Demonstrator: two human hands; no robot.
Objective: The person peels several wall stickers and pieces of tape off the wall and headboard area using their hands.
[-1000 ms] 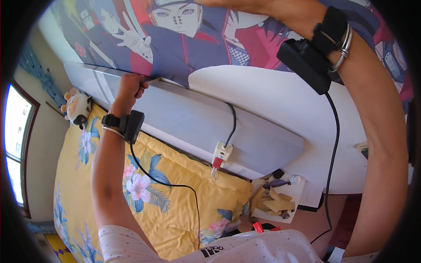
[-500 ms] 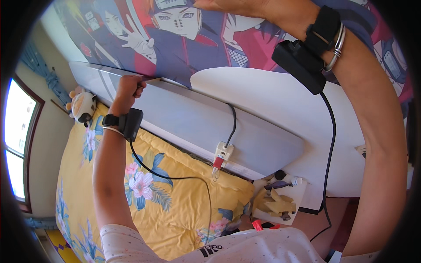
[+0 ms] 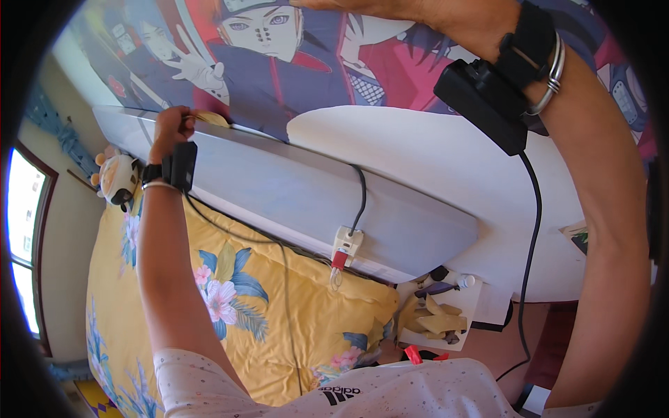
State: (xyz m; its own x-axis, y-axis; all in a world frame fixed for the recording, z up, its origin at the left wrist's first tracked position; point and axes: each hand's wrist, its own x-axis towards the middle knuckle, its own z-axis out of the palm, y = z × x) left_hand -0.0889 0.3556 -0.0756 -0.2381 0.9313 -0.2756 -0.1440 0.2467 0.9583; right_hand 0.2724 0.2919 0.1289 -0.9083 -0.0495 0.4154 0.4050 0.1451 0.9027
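Observation:
A large poster (image 3: 279, 83) with cartoon figures covers the wall in front of me. Its lower edge curls up, baring a white area (image 3: 418, 150). My left hand (image 3: 171, 129) is closed at the far left, by the back edge of a grey ledge (image 3: 313, 184). A tan strip (image 3: 210, 118) shows at its fingers, lying along the poster's bottom edge; it looks pinched there. My right hand (image 3: 362, 5) reaches over the poster at the top edge of the view. Its fingers are cut off by the frame. Each wrist wears a black strapped device with a cable.
Below the ledge lies a bed with a yellow flowered cover (image 3: 272, 306). A white socket block (image 3: 346, 244) with a red plug hangs on a black cord over the ledge. Tan scraps (image 3: 439, 317) lie on a white surface at lower right. A plush toy (image 3: 117, 177) sits at left.
My left hand has moved left along the ledge, and the tan strip now shows beside its fingers. My right arm keeps nearly the same pose. The whole view has shifted slightly.

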